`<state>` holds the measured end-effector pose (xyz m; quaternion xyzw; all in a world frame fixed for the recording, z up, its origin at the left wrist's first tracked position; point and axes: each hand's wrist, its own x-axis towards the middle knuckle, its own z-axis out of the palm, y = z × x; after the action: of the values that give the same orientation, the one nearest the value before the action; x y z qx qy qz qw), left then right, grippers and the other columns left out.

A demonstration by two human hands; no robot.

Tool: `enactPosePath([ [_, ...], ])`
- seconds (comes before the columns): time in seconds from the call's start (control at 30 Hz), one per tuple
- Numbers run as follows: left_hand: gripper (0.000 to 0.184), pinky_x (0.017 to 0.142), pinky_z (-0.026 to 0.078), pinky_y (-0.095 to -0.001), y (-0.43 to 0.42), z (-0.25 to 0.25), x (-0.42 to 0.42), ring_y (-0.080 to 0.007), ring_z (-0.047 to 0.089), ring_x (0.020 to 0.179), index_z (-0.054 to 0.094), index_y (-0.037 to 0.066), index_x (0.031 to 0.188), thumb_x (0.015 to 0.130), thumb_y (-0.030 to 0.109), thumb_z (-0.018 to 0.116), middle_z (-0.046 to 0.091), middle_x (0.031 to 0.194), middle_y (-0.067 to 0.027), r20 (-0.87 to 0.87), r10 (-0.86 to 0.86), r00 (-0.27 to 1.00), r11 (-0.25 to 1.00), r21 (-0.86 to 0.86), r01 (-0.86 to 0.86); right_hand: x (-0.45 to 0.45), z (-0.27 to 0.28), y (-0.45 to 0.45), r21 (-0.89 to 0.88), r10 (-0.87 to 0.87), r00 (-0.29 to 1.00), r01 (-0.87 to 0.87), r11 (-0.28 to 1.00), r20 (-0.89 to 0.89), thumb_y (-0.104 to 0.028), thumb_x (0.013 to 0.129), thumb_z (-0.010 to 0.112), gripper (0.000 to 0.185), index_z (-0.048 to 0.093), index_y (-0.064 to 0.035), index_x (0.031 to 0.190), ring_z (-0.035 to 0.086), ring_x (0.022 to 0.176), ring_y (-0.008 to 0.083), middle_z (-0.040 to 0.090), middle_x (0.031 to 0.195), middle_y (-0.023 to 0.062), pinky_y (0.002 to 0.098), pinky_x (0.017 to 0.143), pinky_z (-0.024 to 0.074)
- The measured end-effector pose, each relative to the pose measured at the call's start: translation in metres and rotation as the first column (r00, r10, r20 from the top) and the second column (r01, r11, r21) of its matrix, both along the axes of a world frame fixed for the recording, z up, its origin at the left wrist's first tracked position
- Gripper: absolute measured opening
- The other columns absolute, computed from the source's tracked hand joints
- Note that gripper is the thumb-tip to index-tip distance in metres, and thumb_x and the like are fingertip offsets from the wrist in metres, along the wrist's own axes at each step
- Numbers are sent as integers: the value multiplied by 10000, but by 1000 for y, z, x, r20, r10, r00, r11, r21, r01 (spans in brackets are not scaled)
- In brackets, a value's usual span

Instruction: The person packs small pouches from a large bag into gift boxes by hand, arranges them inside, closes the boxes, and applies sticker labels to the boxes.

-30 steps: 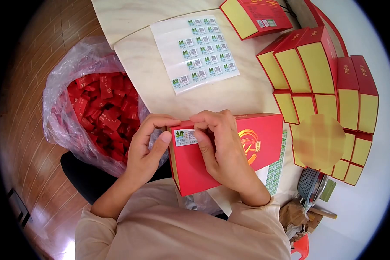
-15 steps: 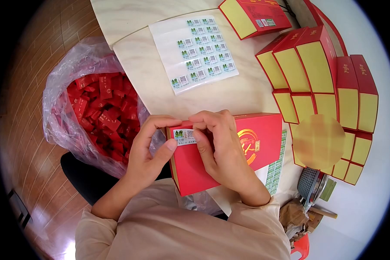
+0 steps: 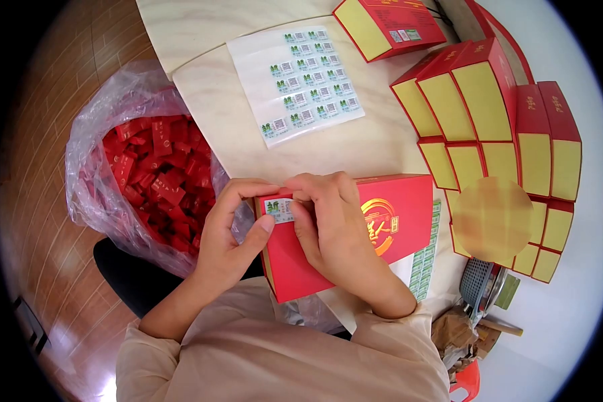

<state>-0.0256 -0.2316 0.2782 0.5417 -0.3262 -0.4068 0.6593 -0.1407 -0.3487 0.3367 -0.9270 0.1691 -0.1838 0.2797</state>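
Observation:
A red gift box (image 3: 412, 224) with a gold emblem stands at the table's near edge, in front of my body. A small white and green sticker (image 3: 275, 210) lies along the upper left corner of its face. My left hand (image 3: 226, 231) grips that corner, fingers over the top edge and thumb at the sticker's lower left end. Bent fingers and the thumb of my right hand (image 3: 335, 224) close on the sticker's right end and hide most of its QR code. Whether that end is stuck down cannot be seen.
Behind the box lies a sheet of stickers (image 3: 248, 67). Red and yellow boxes (image 3: 482, 100) are stacked on the right, with another box (image 3: 395, 30) at the back. A plastic bag (image 3: 90, 154) of red packets stands left. A green-printed sheet (image 3: 423, 271) lies right of the box.
My right thumb and fingers have shifted slightly left along the sticker and cover more of its QR code. My left hand keeps its hold on the box corner.

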Motion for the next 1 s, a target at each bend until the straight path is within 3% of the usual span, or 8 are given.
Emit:
enactPosePath([
  [0.3,278,955,389,-308,-2,-1,-1,-197,540,1065,550,-4,1123,869,105,578,566,1112,-107,48,23,999,1000,-9,-23,5,6,3,-250,-24,996,2,968,-86,-9,718,619,396,534,4,1105,500,799,275,548,915,122,401,695,391],
  [0.4,277,952,388,-307,-3,1,0,-192,538,1059,551,-4,1120,859,86,571,575,1096,-103,53,17,998,999,35,-19,5,4,-1,-305,-88,990,50,951,-113,-4,709,607,389,540,2,1092,485,769,286,520,853,121,409,672,388],
  [0.5,265,910,426,-323,-9,11,-4,-197,574,1004,562,1,1082,824,52,594,606,1047,-109,0,36,999,997,62,-35,-2,-1,-13,-341,-265,962,229,912,-64,31,703,571,375,542,7,1076,482,748,314,519,831,133,411,651,391],
  [0.57,257,844,468,-328,-17,17,-6,-201,619,920,573,1,1023,782,42,653,645,963,-122,185,18,983,997,64,-31,-2,-1,-10,-329,-281,958,247,911,-60,73,735,541,331,541,15,1060,482,737,319,541,868,142,417,654,398],
  [0.63,269,820,479,-322,-25,26,-9,-200,632,887,576,-1,1001,762,54,687,655,931,-127,139,8,990,995,94,-21,-2,-2,-9,-317,-296,954,263,911,-58,115,767,512,295,540,22,1045,483,725,323,562,905,151,424,657,405],
  [0.73,266,782,489,-292,-30,26,-3,-189,650,835,592,-10,952,755,98,735,673,875,-124,67,-23,998,991,136,14,-2,-7,-11,-352,-281,960,260,899,-10,56,706,555,356,547,17,1060,496,733,317,549,838,151,417,642,392],
  [0.87,179,781,487,-285,-32,12,-3,-174,640,821,620,-10,951,860,143,639,680,889,-111,73,-3,997,998,62,-2,1,-4,-9,-375,-272,962,260,890,21,68,708,555,318,554,13,1021,506,716,314,558,831,147,414,629,393],
  [1.0,293,801,481,-294,-28,10,-3,-163,628,836,623,2,1029,990,232,447,684,893,-109,-31,-65,997,992,105,68,-1,-8,-9,-379,-259,963,269,886,77,41,740,579,253,562,3,989,517,711,302,569,833,128,412,629,391],
])
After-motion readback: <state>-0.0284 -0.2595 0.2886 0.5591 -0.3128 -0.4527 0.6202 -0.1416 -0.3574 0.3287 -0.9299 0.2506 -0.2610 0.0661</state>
